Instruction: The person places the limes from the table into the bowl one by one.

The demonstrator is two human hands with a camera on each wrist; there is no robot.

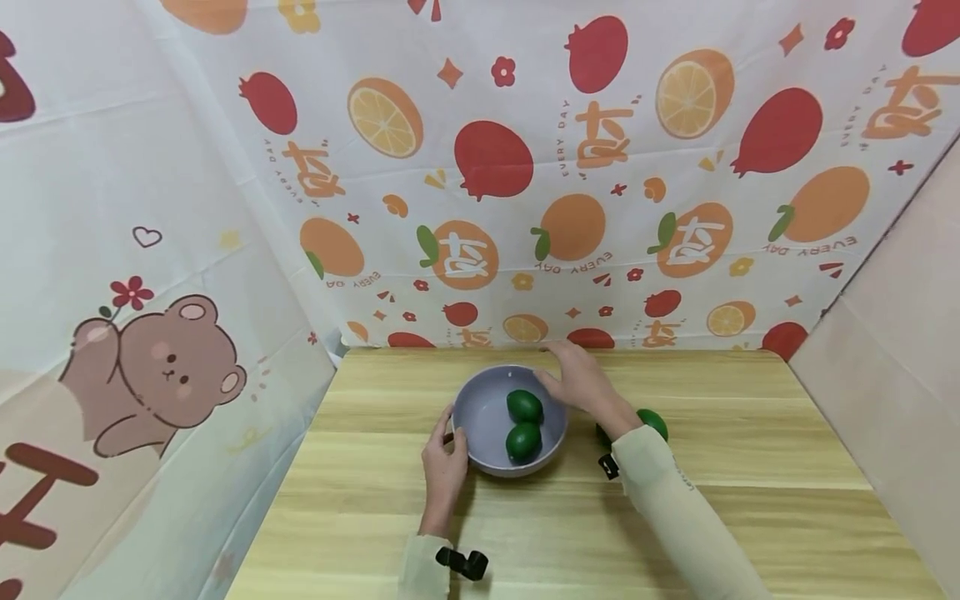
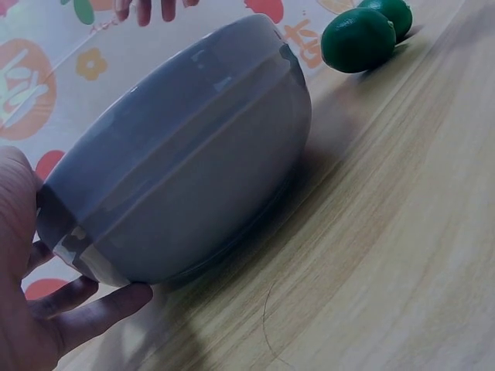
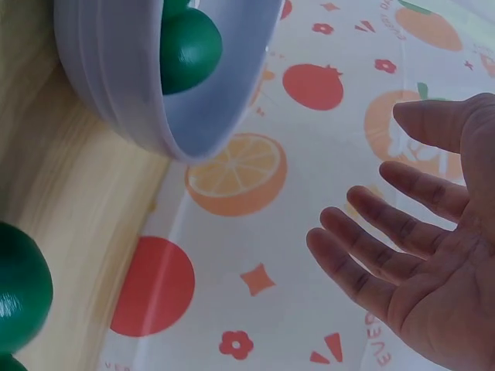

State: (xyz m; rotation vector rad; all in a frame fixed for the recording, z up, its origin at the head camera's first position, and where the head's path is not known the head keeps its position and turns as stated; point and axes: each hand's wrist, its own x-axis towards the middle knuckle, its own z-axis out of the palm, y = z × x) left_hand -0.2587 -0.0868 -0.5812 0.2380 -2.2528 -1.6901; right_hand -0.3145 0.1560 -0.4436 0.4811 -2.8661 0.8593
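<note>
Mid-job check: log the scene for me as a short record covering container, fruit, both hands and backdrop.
Container: grey-purple bowl, upright on the wood-grain table
Inside: two green limes
Outside: two more limes on the table, right of the bowl, partly hidden in the head view
Left hand: touches the bowl's left outer wall
Right hand: fingers spread, apart from the bowl, near its far right rim
Backdrop: fruit-print cloth

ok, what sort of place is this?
Probably a makeshift tabletop filming booth, not a working kitchen: a wood-grain table with a creased fruit-print sheet hung behind it and a bear-print sheet along the left side.
</note>
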